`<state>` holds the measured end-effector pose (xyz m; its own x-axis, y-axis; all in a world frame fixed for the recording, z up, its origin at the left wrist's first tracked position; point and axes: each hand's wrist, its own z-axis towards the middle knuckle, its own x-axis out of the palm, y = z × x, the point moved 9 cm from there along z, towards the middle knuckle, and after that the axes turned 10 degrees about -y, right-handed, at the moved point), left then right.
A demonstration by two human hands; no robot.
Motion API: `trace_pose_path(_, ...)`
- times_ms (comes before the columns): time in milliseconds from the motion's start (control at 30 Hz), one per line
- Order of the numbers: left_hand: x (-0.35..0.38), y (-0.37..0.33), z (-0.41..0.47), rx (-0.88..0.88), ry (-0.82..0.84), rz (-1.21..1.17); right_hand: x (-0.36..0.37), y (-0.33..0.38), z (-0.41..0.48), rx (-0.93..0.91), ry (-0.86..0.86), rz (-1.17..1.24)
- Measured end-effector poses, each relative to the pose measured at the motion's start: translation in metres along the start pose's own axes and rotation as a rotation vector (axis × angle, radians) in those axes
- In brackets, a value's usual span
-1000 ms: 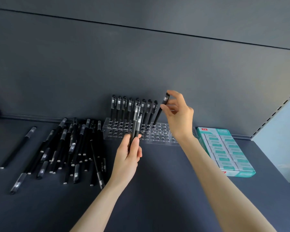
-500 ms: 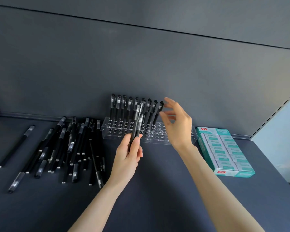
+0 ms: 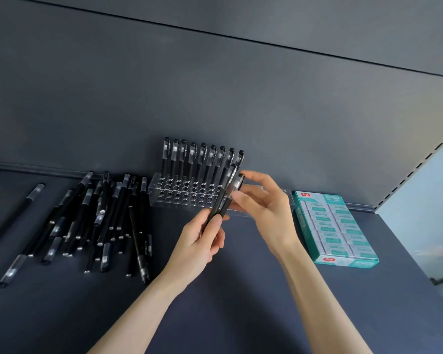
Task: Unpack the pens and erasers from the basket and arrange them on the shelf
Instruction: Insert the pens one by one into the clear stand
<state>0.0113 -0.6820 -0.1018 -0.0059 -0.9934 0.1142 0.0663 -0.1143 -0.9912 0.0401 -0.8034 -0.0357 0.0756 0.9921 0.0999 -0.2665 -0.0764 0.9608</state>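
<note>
Head view | my left hand [image 3: 202, 241] clamped round two black pens [image 3: 221, 200] | my right hand [image 3: 266, 208] pinching the cap of one | clear holder [image 3: 179, 195] behind, nine pens standing | loose pens [image 3: 92, 221] left, eraser box [image 3: 335, 228] right on shelf [image 3: 241, 290]

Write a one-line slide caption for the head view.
Left hand holds two pens; right hand takes one beside the clear rack.

The right hand [image 3: 264, 210] hides the rack's [image 3: 179, 192] right end. Print on the eraser box [image 3: 335, 228] is too small to read. Both forearms are cut off by the bottom edge.
</note>
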Motion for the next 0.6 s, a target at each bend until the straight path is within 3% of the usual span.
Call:
trace_pose_path(67, -0.002, -0.003, 0.000, 0.050, -0.020, 0.038, -0.002, 0.004, -0.001, -0.025, -0.010, -0.027)
trace_pose_path(267, -0.027, -0.004, 0.007, 0.106, -0.254, 0.152, -0.054, 0.042, 0.026, -0.300, -0.445, -0.252)
trace_pose_path(600, -0.038, -0.004, 0.008, 0.086, -0.325, 0.104, -0.043, 0.039, 0.060, -0.460, -0.456, -0.421)
